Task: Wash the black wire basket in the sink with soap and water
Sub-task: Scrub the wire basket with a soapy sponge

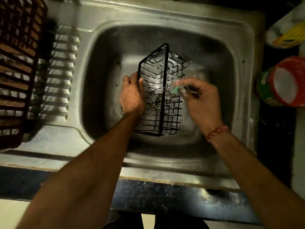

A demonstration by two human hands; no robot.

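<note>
**Scrubbing the basket, suds on the wires**

The left hand (132, 95) is clamping the rim of the basket (160, 93), which is standing tilted in the sink (237, 90). The right hand (200, 100) is pinching a green scrubber (175, 89) against the soapy wires. Judging by the foam, soaping is underway; next likely calls for turning it, then rinsing.

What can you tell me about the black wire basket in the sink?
The black wire basket is a rectangular grid of thin dark metal-looking wire, tipped on edge inside the steel sink over the drain. White suds cling to its right-side wires. The left hand grips its left rim; the right hand presses a green scrubber against it.
</note>
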